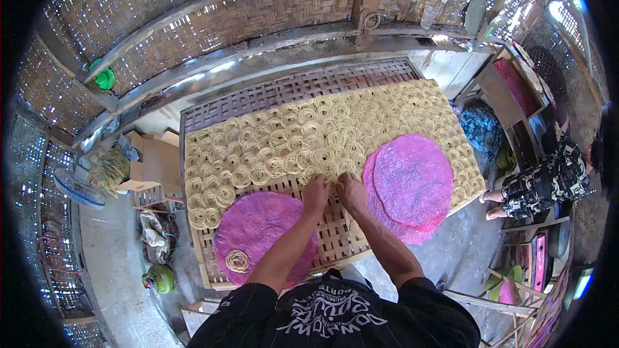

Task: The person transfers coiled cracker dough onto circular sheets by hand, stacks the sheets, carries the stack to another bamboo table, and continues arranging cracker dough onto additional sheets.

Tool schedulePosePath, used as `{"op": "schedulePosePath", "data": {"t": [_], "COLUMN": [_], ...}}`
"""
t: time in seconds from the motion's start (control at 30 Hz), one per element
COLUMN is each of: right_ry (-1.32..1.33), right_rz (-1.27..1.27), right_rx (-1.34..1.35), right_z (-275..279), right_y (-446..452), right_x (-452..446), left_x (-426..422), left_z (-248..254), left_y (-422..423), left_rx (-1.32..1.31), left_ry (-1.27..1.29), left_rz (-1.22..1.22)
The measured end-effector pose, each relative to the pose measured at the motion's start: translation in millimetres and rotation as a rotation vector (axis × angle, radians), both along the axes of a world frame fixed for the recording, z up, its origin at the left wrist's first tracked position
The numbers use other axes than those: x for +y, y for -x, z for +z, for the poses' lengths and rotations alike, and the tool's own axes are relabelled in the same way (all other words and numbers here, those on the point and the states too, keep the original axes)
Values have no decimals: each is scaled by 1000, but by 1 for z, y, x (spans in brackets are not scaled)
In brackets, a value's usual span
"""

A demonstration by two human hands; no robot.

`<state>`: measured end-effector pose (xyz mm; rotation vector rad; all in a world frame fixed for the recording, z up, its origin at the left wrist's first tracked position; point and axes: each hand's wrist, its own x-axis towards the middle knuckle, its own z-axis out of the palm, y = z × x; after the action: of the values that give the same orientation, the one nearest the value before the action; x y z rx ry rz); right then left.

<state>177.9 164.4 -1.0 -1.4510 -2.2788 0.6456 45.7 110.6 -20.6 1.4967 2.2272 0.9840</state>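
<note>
Both hands, left (pixel 317 194) and right (pixel 351 191), close together over the noodle nests (pixel 309 129); whether fingers clamp one, I cannot tell; pink discs (pixel 258 229) flank them; bare lattice (pixel 332 232) opens just nearer the body, ending at the table's edge (pixel 348 259).

Both forearms are extended forward and angled inward. The hands, left (pixel 316 194) and right (pixel 352 192), are held close together, fingers bent.
</note>
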Motion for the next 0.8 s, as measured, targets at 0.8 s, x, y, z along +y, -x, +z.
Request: {"op": "schedulePosePath", "data": {"t": [0.8], "right_ry": [51], "right_rz": [737], "right_rx": [105], "right_z": [-25], "right_y": [45], "right_x": [-198], "left_x": [-316], "left_z": [-4], "left_y": [119], "left_rx": [31], "left_ry": [401], "left_rz": [379]}}
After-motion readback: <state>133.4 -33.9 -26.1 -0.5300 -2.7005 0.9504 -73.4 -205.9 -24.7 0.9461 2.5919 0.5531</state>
